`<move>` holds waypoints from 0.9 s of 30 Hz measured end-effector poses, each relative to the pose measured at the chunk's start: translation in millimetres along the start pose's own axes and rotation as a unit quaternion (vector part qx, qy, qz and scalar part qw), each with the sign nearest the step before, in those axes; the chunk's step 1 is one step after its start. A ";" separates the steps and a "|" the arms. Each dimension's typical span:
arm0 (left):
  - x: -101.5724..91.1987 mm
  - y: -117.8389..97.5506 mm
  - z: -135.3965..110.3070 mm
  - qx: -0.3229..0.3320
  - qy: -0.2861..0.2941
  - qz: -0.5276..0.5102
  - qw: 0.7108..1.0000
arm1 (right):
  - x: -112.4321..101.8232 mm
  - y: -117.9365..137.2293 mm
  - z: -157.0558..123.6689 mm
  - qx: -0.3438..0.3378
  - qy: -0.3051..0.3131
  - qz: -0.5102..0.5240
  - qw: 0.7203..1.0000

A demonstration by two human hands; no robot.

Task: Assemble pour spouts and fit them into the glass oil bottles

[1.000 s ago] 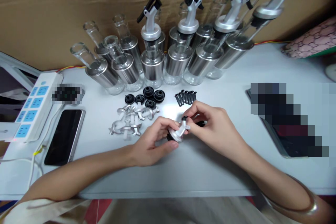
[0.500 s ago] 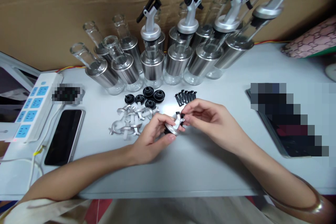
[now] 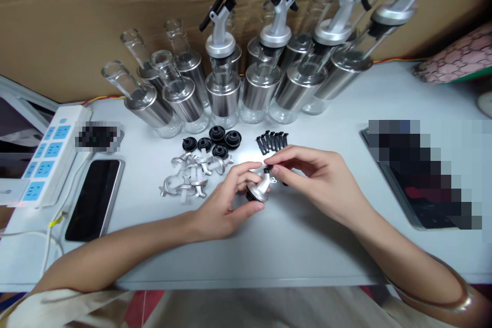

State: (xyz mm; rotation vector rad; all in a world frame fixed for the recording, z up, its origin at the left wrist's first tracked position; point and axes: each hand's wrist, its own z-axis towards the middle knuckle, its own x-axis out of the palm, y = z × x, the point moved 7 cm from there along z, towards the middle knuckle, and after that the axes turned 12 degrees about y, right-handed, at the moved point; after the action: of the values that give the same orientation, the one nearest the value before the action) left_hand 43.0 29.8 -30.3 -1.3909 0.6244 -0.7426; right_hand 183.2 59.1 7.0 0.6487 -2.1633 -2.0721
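Between my hands is a silver bottle pourer (image 3: 263, 188) with a black ribbed stopper, its spout tilted up. My left hand (image 3: 232, 197) is closed around its round base, thumb in front and fingers behind. With thumb and forefinger my right hand (image 3: 307, 171) pinches the black tip at the top of the spout. A small dark piece shows under the right palm; whether it is held I cannot tell. Just beyond are several black levers (image 3: 272, 142) in a row, several black stoppers (image 3: 219, 139), and a pile of silver pourer tops (image 3: 192, 174).
Glass bottles with metal sleeves (image 3: 223, 93) line the back against cardboard (image 3: 96, 5), some with pourers fitted. At left lie a phone (image 3: 95, 200), a power strip (image 3: 48, 156) and white cables. A dark, partly blurred device (image 3: 407, 189) lies at right.
My right fingers have shifted from the black piece beside the spout to the tip on top. The pourer has turned slightly in my left hand, whose forefinger has lifted off the spout.
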 end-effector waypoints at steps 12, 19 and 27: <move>-0.6 -4.2 -0.9 0.011 -0.003 0.031 0.999 | -10.6 2.4 -2.0 0.013 -0.085 0.044 0.995; -1.6 -2.6 -1.0 0.000 -0.007 0.028 1.000 | -2.6 7.3 -1.4 0.003 -0.028 0.028 0.999; -2.4 -3.6 -0.3 0.011 -0.010 0.026 1.000 | 4.4 1.2 -0.7 -0.015 0.016 0.049 0.999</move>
State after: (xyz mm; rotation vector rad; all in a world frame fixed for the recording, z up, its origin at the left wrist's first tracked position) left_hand 40.9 31.3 -26.9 -1.3545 0.6330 -0.6926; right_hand 179.2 56.9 7.2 0.5576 -2.0982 -2.0269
